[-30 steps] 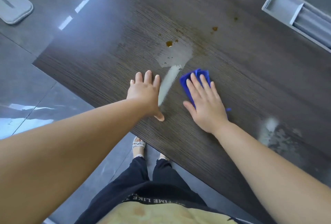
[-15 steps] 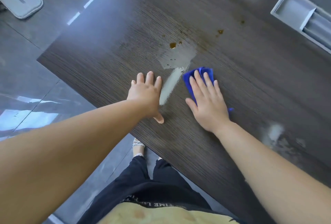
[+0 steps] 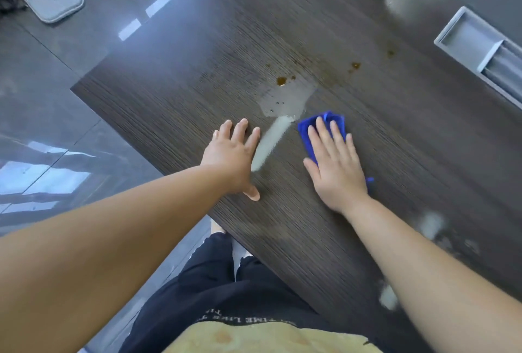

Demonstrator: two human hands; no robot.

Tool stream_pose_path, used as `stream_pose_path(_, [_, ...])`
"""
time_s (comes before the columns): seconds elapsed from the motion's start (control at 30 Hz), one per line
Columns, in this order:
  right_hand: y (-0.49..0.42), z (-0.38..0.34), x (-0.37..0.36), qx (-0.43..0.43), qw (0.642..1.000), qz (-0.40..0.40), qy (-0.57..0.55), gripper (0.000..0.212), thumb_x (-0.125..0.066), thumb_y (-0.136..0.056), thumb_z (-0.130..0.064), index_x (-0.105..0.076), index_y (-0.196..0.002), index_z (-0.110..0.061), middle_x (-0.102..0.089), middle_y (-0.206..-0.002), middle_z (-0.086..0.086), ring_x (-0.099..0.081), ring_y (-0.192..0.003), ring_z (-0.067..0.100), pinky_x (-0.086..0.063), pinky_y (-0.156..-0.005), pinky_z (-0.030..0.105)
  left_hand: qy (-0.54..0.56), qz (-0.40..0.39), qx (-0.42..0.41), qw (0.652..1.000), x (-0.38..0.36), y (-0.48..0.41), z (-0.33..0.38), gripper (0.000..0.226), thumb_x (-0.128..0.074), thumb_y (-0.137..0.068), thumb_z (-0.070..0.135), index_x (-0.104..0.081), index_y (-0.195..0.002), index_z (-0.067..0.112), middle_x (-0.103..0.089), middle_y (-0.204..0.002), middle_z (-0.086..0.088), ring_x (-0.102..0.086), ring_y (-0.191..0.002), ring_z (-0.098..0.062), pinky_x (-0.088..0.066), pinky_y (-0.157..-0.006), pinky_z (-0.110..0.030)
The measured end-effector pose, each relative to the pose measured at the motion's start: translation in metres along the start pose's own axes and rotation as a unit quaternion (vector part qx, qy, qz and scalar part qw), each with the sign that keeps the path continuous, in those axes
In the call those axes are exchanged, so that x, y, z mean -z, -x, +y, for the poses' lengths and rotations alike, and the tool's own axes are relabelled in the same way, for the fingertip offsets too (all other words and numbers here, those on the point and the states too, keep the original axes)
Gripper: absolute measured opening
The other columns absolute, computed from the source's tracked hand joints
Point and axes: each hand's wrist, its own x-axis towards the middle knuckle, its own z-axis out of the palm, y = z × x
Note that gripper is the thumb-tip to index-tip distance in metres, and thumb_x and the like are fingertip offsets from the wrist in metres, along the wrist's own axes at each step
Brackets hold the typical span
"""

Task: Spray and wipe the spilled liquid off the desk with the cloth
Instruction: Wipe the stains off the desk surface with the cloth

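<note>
The blue cloth (image 3: 322, 129), soft and folded into a rough rectangle, lies flat on the desk (image 3: 395, 132) under the right hand (image 3: 336, 163), which presses it down with palm flat and fingers spread; only the cloth's far edge and a small corner by the wrist show. Just beyond the cloth's far-left corner sits the spilled liquid (image 3: 285, 98), a pale, glossy, irregular puddle with tiny beads on it, trailing toward the person as a narrow streak (image 3: 269, 145) between the two hands. Small amber-brown drops (image 3: 281, 80) dot the surface at and beyond the puddle's far edge.

The left hand (image 3: 234, 155) rests palm down on the bare wood, fingers splayed, holding nothing, just left of the streak. The desk is dark brown with fine, straight wood grain. A grey rectangular recessed tray (image 3: 477, 45) is set into it at far right. Part of a line of white lettering on the black shorts (image 3: 214, 290) reads, upside down, "TIME LIKE".
</note>
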Motion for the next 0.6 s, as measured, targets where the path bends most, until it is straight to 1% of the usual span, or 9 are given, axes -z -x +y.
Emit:
stream_pose_path(0.07, [0.015, 0.017, -0.001, 0.044, 0.999, -0.017, 0.005, 0.062, -0.022, -0.094, -0.043, -0.019, -0.148, -0.014, -0.011, -0.156, 0.001, -0.009, -0.144, 0.022, -0.013, -0.116, 0.049, 0.002, -0.009, -0.002, 1.0, 0.0, 0.0, -0.001, 0.131, -0.074, -0.06, 0.067, 0.009, -0.151, 0.02, 0.009, -0.158, -0.007, 0.005, -0.143, -0.035, -0.013, -0.115, -0.045])
stream_pose_path(0.1, [0.013, 0.021, 0.0, 0.035, 0.999, -0.014, 0.008, 0.061, -0.022, -0.094, -0.043, -0.02, -0.148, -0.014, -0.012, -0.156, 0.0, -0.01, -0.144, 0.023, -0.014, -0.116, 0.049, 0.002, -0.012, -0.004, 1.0, 0.0, 0.002, 0.0, 0.13, -0.073, -0.061, 0.066, 0.01, -0.151, 0.02, 0.01, -0.158, -0.007, 0.006, -0.143, -0.035, -0.012, -0.115, -0.045])
stream_pose_path(0.2, [-0.02, -0.008, 0.002, -0.113, 0.993, 0.027, 0.002, 0.058, -0.029, -0.099, -0.039, -0.016, -0.15, -0.013, -0.009, -0.158, 0.004, -0.008, -0.145, 0.027, -0.007, -0.116, 0.047, -0.008, -0.019, -0.024, 0.999, 0.004, 0.001, 0.0, 0.127, -0.073, -0.062, 0.066, 0.004, -0.151, 0.018, 0.004, -0.157, -0.009, -0.001, -0.142, -0.037, -0.02, -0.113, -0.045])
stream_pose_path(0.27, [-0.054, -0.042, 0.001, -0.211, 0.977, 0.043, 0.0, 0.061, -0.027, -0.1, -0.041, -0.007, -0.151, -0.013, -0.001, -0.159, 0.005, -0.001, -0.146, 0.026, -0.002, -0.116, 0.047, 0.021, -0.025, -0.032, 0.999, 0.013, -0.005, -0.006, 0.119, -0.074, -0.06, 0.066, -0.012, -0.149, 0.018, -0.012, -0.151, -0.009, -0.014, -0.137, -0.034, -0.033, -0.104, -0.044])
stream_pose_path(0.3, [-0.067, -0.058, 0.002, -0.223, 0.974, 0.043, -0.006, 0.063, -0.025, -0.1, -0.043, -0.004, -0.151, -0.013, 0.002, -0.159, 0.006, 0.001, -0.146, 0.026, -0.001, -0.116, 0.046, 0.04, -0.028, -0.034, 0.998, 0.019, -0.009, -0.01, 0.112, -0.074, -0.059, 0.065, -0.021, -0.146, 0.019, -0.019, -0.146, -0.008, -0.019, -0.133, -0.032, -0.038, -0.099, -0.044])
stream_pose_path(0.33, [-0.073, -0.07, 0.001, -0.211, 0.977, 0.038, -0.008, 0.063, -0.024, -0.1, -0.044, -0.004, -0.151, -0.013, 0.002, -0.159, 0.005, 0.002, -0.146, 0.026, 0.0, -0.116, 0.046, 0.051, -0.027, -0.035, 0.998, 0.026, -0.013, -0.015, 0.106, -0.074, -0.06, 0.065, -0.027, -0.144, 0.02, -0.023, -0.142, -0.006, -0.023, -0.13, -0.031, -0.04, -0.096, -0.044])
stream_pose_path(0.4, [-0.064, -0.081, -0.003, -0.134, 0.991, 0.02, -0.001, 0.063, -0.024, -0.099, -0.044, -0.006, -0.151, -0.014, -0.002, -0.159, 0.005, -0.002, -0.146, 0.027, -0.002, -0.116, 0.046, 0.047, 0.001, -0.031, 0.998, 0.036, -0.021, -0.03, 0.102, -0.074, -0.06, 0.065, -0.032, -0.141, 0.019, -0.026, -0.14, -0.006, -0.024, -0.13, -0.03, -0.04, -0.097, -0.043])
stream_pose_path(0.53, [-0.013, -0.045, -0.007, 0.073, 0.997, -0.003, 0.033, 0.058, -0.03, -0.094, -0.04, -0.029, -0.146, -0.012, -0.027, -0.153, 0.006, -0.025, -0.141, 0.028, -0.023, -0.112, 0.05, 0.029, 0.057, 0.008, 0.998, 0.044, -0.041, -0.07, 0.122, -0.076, -0.054, 0.068, -0.017, -0.148, 0.017, -0.015, -0.151, -0.009, -0.011, -0.139, -0.033, -0.02, -0.114, -0.043])
stream_pose_path(0.6, [-0.01, -0.015, -0.004, 0.083, 0.996, -0.008, 0.038, 0.057, -0.031, -0.094, -0.039, -0.031, -0.144, -0.013, -0.029, -0.152, 0.003, -0.026, -0.14, 0.025, -0.023, -0.112, 0.052, 0.021, 0.052, 0.015, 0.998, 0.044, -0.049, -0.081, 0.13, -0.077, -0.05, 0.069, -0.011, -0.149, 0.017, -0.01, -0.152, -0.011, -0.006, -0.14, -0.035, -0.014, -0.116, -0.042])
